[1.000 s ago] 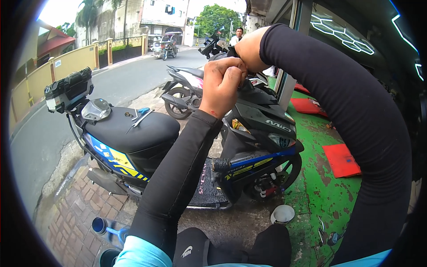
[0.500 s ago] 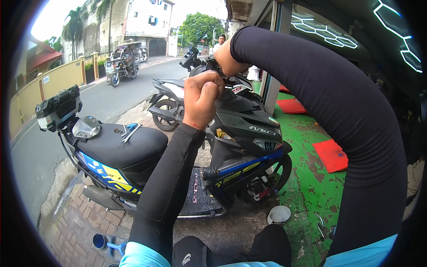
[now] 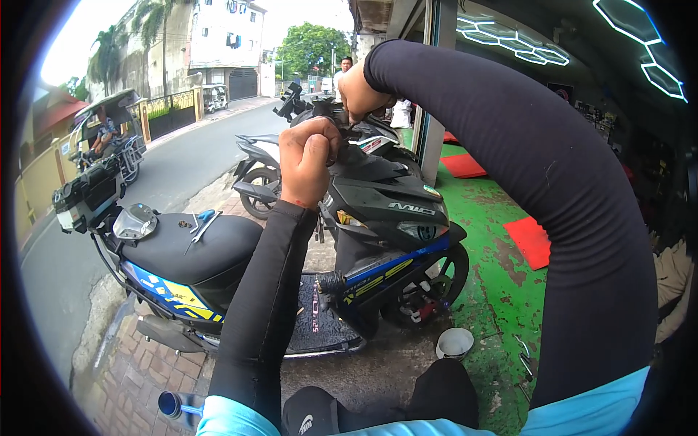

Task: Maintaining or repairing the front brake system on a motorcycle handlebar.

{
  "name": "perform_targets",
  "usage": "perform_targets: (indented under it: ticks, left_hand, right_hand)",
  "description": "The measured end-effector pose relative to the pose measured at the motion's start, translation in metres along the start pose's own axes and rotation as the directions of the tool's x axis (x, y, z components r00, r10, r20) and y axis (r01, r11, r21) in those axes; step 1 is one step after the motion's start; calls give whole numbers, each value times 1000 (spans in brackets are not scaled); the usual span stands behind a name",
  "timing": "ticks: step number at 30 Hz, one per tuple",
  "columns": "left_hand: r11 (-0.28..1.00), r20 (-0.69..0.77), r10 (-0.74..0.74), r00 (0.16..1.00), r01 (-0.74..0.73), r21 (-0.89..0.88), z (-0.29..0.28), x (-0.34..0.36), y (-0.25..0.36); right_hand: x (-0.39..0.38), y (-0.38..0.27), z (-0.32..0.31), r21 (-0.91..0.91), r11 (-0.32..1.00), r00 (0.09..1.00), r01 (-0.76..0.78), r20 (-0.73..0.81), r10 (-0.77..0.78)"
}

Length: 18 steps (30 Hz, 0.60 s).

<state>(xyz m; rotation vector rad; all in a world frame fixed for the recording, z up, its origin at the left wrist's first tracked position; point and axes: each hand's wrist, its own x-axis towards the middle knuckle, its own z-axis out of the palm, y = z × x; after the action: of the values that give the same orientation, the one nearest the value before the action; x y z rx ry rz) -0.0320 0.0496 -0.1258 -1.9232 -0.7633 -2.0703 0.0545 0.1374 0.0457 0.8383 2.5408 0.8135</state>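
Observation:
In the head view, my left hand (image 3: pixel 309 149) is closed in a tight grip at the handlebar area of a dark scooter (image 3: pixel 374 211) with blue and yellow trim; what its fingers hold is hidden. Just above and to the right, my right hand (image 3: pixel 360 91) is also closed, bent inward at dark handlebar fittings (image 3: pixel 326 109), its fingertips mostly hidden. A wrench (image 3: pixel 205 227), a blue-handled tool (image 3: pixel 206 216) and a clear plastic part (image 3: pixel 134 224) lie on the black seat (image 3: pixel 189 258).
A white bowl (image 3: pixel 454 343) and loose tools sit by the green floor (image 3: pixel 487 291), with red mats (image 3: pixel 527 243). A blue container (image 3: pixel 169 403) is lower left. A second scooter (image 3: pixel 254 189) and a standing person (image 3: pixel 344 69) are behind. A tricycle with rider (image 3: pixel 105 134) is on the road.
The tricycle has advanced leftward along the road. Both hands and the scooter sit farther left in the picture as the view has shifted; both hands remain closed at the handlebar.

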Motion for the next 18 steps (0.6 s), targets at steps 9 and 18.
perform_targets:
  ticks: [9, 18]
  left_hand:
    - [998, 7, 56, 998, -56, 9, 1, 2, -3]
    - [997, -2, 71, 997, -71, 8, -12, -8, -7]
  right_hand:
    - [-14, 16, 20, 309, 950, 998, 45, -58, -29]
    - [-26, 21, 59, 677, 728, 987, 111, -162, 0]
